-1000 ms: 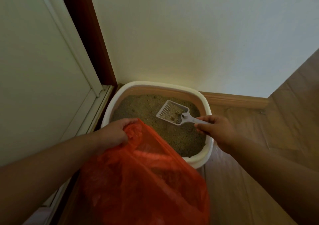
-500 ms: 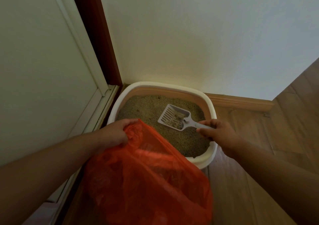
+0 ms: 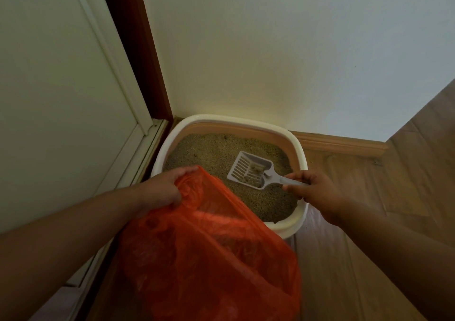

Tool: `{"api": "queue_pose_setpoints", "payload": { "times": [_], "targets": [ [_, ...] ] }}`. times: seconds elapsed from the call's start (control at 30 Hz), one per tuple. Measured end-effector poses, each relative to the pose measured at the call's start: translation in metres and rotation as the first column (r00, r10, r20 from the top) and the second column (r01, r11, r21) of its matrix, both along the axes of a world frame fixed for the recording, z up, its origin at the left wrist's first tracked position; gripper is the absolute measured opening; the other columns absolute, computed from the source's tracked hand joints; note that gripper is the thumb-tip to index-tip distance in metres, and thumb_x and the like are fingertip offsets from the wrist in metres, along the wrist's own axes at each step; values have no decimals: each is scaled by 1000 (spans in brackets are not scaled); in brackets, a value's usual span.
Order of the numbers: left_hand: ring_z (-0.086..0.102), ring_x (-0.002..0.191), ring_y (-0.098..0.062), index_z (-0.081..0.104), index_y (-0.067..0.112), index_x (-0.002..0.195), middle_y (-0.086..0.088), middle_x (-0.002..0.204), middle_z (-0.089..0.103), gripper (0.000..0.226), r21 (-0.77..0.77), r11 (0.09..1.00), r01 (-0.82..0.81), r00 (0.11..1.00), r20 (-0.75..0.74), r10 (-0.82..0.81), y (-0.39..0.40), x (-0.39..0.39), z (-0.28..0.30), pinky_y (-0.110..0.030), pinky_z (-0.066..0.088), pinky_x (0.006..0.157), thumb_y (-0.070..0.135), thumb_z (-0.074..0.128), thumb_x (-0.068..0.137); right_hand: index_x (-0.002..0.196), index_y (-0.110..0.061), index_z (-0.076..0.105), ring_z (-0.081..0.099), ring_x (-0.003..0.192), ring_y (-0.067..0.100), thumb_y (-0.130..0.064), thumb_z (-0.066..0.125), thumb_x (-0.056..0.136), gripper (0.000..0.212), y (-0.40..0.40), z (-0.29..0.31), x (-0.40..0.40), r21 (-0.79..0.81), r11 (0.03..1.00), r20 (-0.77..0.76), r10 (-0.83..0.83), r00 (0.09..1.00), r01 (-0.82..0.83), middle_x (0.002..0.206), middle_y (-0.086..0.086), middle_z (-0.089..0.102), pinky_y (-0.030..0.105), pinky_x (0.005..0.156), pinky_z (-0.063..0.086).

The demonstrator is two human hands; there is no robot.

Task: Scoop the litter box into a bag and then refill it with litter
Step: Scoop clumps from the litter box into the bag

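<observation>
- Head view: my left hand (image 3: 160, 192) grips the orange bag (image 3: 209, 259) rim.
- My right hand (image 3: 317, 192) grips the scoop (image 3: 251, 170), holding clumps above the litter box (image 3: 299, 148).

White round-cornered litter box (image 3: 299, 153) in the wall corner, filled with tan litter (image 3: 211, 153), pale slotted scoop (image 3: 248, 170) above the litter holding a few clumps, orange plastic bag (image 3: 209, 259) gaping open at the box's near edge
</observation>
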State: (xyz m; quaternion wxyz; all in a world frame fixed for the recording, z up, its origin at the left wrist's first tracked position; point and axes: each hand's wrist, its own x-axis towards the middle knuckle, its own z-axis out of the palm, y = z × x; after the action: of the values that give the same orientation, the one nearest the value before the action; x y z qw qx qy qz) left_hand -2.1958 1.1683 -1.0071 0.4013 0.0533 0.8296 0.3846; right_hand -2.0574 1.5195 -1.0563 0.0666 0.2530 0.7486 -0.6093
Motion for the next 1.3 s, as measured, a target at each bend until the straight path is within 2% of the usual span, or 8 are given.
{"api": "queue_pose_setpoints", "payload": {
  "times": [0.17,0.33,0.53,0.7,0.83,1.0,1.2,1.3],
  "targets": [
    [71,102,-34,47,52,144,-6,129,60,103,8,1000,-13,1000,-3,13,0,-1,-3,-56,63,81,-23,56,73,106,-20,77,66,93,20,-15,81,82,25,0,0,1,1,1000,-15,14,1000,-14,105,7,72,28,71,51],
    [70,102,-27,43,50,148,0,130,59,103,36,999,-15,995,-101,19,4,-1,-3,-45,65,73,-21,59,74,108,-17,76,66,90,20,-16,81,81,27,0,4,0,0,997,-12,82,997,-82,108,10,71,24,66,52],
    [68,106,-40,20,62,152,-7,133,52,122,23,999,29,997,72,-31,0,1,5,-45,62,68,-25,56,75,105,-17,77,69,88,16,-9,81,80,26,2,21,0,-7,985,-73,170,983,-171,103,6,74,24,72,55],
    [69,106,-47,6,72,147,-11,141,50,133,79,991,112,968,217,-127,-2,6,9,-48,59,67,-28,57,76,102,-23,79,67,93,30,-18,83,79,24,-2,37,-1,118,913,-44,397,917,-390,102,5,73,42,83,58],
    [71,104,-47,0,68,150,-14,135,59,134,114,990,86,966,232,-111,1,9,8,-57,57,74,-29,56,77,102,-23,79,70,92,26,-16,84,79,25,-12,48,-2,110,876,-67,477,876,-469,103,4,75,38,82,59],
    [73,100,-45,-2,63,154,-13,132,58,132,139,990,0,976,218,-30,5,9,7,-47,59,58,-30,52,78,102,-22,79,69,87,17,-15,84,79,25,-16,56,-5,107,875,-89,482,872,-472,102,2,75,31,77,56],
    [67,111,-51,12,63,153,-14,136,56,129,218,975,-44,959,283,-20,4,9,4,-56,57,71,-32,52,75,102,-34,77,68,90,5,-24,83,83,22,-24,73,-10,454,600,124,689,714,-658,99,-18,73,34,82,60],
    [68,112,-48,12,62,154,-12,137,53,128,224,974,-30,956,292,-38,5,10,6,-59,56,76,-32,51,76,104,-33,76,69,91,3,-26,81,84,21,-33,77,-13,476,498,203,740,642,-725,101,-16,72,35,83,60]
  ]
}}
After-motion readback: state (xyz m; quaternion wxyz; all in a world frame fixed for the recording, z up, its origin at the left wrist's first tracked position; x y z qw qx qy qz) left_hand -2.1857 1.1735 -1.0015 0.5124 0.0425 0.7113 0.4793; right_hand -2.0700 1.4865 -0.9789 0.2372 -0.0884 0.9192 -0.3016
